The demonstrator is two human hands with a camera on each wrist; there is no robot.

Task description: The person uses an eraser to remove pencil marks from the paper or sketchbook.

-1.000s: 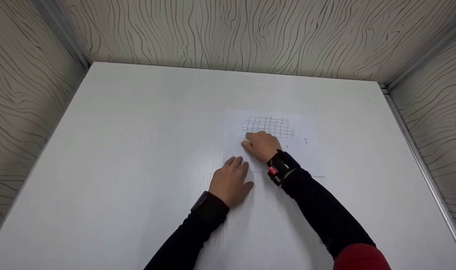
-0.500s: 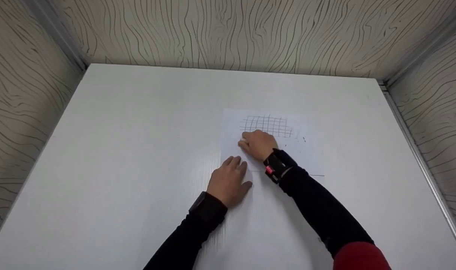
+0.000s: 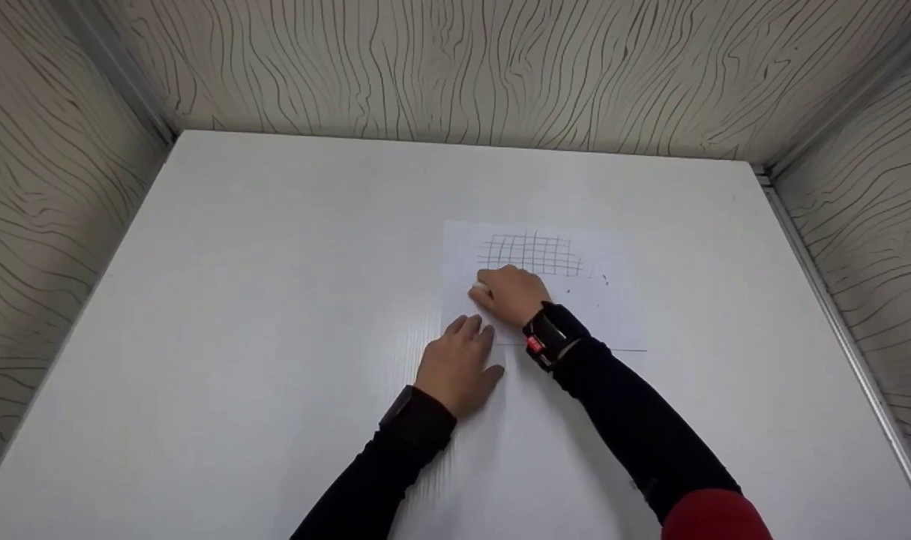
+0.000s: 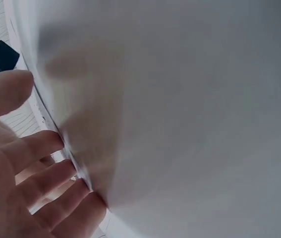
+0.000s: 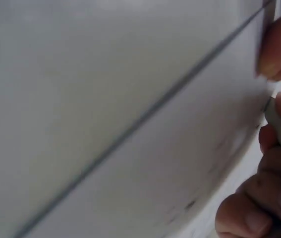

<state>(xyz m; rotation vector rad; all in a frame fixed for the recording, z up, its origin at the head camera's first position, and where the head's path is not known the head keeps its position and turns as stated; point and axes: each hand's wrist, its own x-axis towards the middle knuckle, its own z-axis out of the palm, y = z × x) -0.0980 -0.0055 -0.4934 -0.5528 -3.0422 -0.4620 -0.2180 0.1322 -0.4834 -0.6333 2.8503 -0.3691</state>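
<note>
A sheet of white paper [image 3: 612,322] lies on the table, with a pencil-drawn grid [image 3: 530,251] in its upper part. My right hand [image 3: 511,296] rests over the lower left of the grid, fingers curled, pinching a small white eraser [image 3: 480,287] against the sheet. In the right wrist view the eraser [image 5: 278,124] shows only in part between thumb and fingers. Near the sheet's lower left corner, my left hand [image 3: 457,367] lies palm down with its fingers spread and relaxed, its fingertips on the paper. The left wrist view shows these fingers [image 4: 46,181] touching the surface.
Several dark crumbs [image 3: 605,280] lie on the right of the sheet. The white tabletop [image 3: 275,300] spreads around it. Wood-patterned panels [image 3: 455,75] rise behind and at both sides, and a metal rail [image 3: 845,330] runs along the right edge.
The right hand, with the eraser, has shifted slightly left and toward the person across the paper. The left hand has stayed in place.
</note>
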